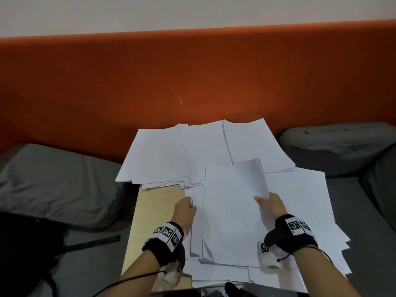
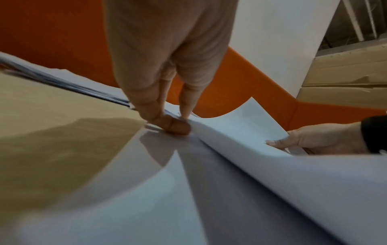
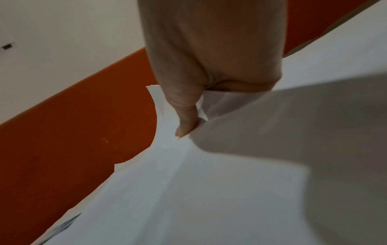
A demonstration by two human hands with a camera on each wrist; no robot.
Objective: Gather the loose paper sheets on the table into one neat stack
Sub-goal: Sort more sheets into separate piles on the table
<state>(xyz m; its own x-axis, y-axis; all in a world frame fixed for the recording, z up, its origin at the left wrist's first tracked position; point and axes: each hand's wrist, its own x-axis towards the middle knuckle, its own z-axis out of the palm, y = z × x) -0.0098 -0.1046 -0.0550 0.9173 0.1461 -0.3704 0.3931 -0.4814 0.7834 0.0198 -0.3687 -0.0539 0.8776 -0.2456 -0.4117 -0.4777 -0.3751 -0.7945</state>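
Observation:
White paper sheets cover most of a small light-wood table (image 1: 158, 202). Fanned piles (image 1: 162, 155) lie at the back and more loose sheets (image 1: 304, 200) spread to the right. A bundle of sheets (image 1: 231, 211) lies in the middle, its far right corner curling up. My right hand (image 1: 271, 203) grips that bundle's right edge, thumb (image 3: 186, 122) on top and fingers hidden beneath. At the left edge of the sheets, my left hand (image 1: 186, 209) pinches the paper (image 2: 251, 132) with its fingertips (image 2: 173, 126) down on the table.
Grey cushions lie on the left (image 1: 53, 179) and right (image 1: 334, 144) of the table. An orange padded backrest (image 1: 192, 82) rises just behind it. A black object (image 1: 25, 243) sits at the lower left. Cardboard boxes (image 2: 345, 71) stand far off.

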